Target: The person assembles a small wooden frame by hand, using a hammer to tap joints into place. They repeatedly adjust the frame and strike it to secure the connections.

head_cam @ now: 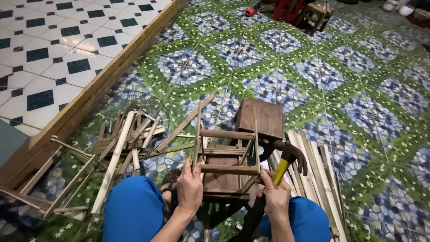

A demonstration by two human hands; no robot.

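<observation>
Two hands grip a wooden stool frame [228, 157] on the floor [358, 89] — left hand [189, 184] closed on its seven-o'clock post, right hand [274, 193] clutching a hammer [286, 160] at four o'clock.

- Glossy floor sheet printed with green vines, white flowers and blue pebbles [358, 89].
- White tiled floor with black squares [49, 45] at left.
- Long pale wooden plank [112, 67] between them.
- Small wooden stool [316, 15] far off.

we have one view, from a camera worn on the head, tilted steeply down and forward over our knees. it sits close to our hands at 6 o'clock, the patterned floor [340, 89] stretching toward 12 o'clock.
</observation>
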